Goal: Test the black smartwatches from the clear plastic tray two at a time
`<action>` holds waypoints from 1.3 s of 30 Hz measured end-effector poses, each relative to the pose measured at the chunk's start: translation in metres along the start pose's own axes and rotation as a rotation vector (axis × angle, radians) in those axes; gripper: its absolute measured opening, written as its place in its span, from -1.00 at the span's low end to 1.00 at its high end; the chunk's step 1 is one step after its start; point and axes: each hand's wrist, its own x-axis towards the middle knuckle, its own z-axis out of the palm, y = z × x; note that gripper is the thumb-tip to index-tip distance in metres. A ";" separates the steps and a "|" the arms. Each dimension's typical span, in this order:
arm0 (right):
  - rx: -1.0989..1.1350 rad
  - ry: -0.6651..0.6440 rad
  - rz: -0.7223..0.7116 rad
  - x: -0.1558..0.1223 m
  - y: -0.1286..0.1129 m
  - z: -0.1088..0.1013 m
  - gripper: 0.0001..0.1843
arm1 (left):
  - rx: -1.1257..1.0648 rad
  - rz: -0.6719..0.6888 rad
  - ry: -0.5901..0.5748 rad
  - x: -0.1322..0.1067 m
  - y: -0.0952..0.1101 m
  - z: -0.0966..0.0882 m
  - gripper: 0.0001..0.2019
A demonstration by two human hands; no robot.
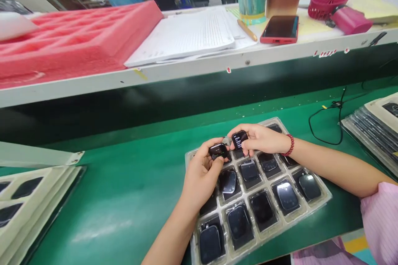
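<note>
A clear plastic tray [323,198] lies on the green bench, its pockets filled with several black smartwatch bodies [286,196]. My left hand [199,178] hovers over the tray's far left part, fingers pinched round one watch body [218,150]. My right hand [259,138], a red bead bracelet on its wrist, holds a second watch body [239,139] whose screen is lit with text. The two watches sit close together above the tray's back rows.
Stacks of trays stand at the left [27,203] and right [373,132] edges of the bench. A black cable [326,124] loops behind the tray. The raised shelf carries pink foam [77,37], paper sheets [189,33], a red phone [280,29] and a pink fan [329,2]. People stand far behind.
</note>
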 end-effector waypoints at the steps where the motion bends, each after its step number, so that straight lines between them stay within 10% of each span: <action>1: 0.002 0.002 0.004 0.000 0.000 0.000 -0.57 | -0.001 -0.004 -0.004 0.000 0.000 0.000 -0.63; 39: 0.066 0.049 -0.067 0.001 0.011 0.004 -0.56 | -0.120 0.050 -0.010 0.001 -0.002 -0.001 -0.61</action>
